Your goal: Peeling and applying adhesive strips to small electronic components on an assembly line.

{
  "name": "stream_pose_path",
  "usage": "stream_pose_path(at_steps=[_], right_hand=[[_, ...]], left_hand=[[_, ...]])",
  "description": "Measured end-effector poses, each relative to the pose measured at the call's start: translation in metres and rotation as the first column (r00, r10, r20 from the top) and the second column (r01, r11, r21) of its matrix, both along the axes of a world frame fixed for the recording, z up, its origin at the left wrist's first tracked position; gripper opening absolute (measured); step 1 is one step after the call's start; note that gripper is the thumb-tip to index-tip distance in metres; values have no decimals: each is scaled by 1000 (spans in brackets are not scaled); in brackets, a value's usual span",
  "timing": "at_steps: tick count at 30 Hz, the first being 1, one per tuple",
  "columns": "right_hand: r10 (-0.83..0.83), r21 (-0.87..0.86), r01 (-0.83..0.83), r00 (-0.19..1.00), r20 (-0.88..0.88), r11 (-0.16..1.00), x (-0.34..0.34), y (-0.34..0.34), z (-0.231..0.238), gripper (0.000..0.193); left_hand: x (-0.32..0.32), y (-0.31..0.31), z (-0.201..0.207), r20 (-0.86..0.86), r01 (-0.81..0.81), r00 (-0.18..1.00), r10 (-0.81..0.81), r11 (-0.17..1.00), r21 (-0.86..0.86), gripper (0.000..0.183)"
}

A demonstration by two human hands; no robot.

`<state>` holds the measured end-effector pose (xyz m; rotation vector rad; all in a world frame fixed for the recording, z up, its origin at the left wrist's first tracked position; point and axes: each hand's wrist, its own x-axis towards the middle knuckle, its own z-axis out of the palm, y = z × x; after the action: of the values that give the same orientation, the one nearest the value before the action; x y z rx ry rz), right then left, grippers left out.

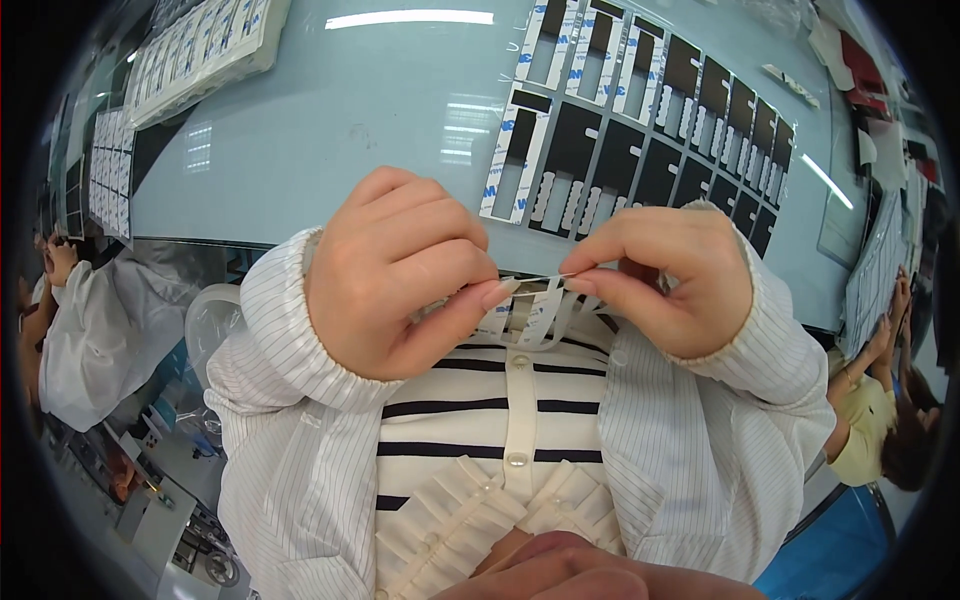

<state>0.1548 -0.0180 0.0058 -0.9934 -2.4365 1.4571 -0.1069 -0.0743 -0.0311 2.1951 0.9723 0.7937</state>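
Between my two hands, in front of my chest at the table's near edge, hangs a thin white adhesive strip frame [541, 315] with blue print on its backing. My left hand [405, 270] pinches its left end between thumb and forefinger. The right end is pinched the same way by my right hand [665, 280]. Just beyond my right hand lies a sheet of black die-cut pieces [575, 135]. Several pieces at its left and top carry white printed backing strips; others show bare black with pale wavy strips.
A pale tray stack [205, 55] of similar parts stands at the far left of the glossy table [330, 120]. Near it lies another printed sheet [110, 175]. A small white strip [790, 87] rests at the far right. Other people sit at both sides.
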Motion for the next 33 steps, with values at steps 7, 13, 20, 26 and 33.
stream_pose_path(at_steps=[7,13,20,26,33], right_hand=[[-264,-718,115,960,-99,687,-1,-1,0,9],[-183,-828,30,979,-88,559,-11,-14,-26,13],[-141,-516,28,973,-181,856,-4,-13,-22,21],[-160,-400,82,973,-165,913,10,-10,-1,21],[-134,-415,77,985,-112,907,10,-21,3,16]], left_hand=[[-2,-1,1,64,-9,998,23,980,-200,20],[8,0,5,339,114,941,16,926,-359,18],[5,1,9,468,221,880,85,798,-560,16],[5,1,5,434,152,890,142,805,-574,17],[7,4,5,381,103,914,139,829,-550,18]])
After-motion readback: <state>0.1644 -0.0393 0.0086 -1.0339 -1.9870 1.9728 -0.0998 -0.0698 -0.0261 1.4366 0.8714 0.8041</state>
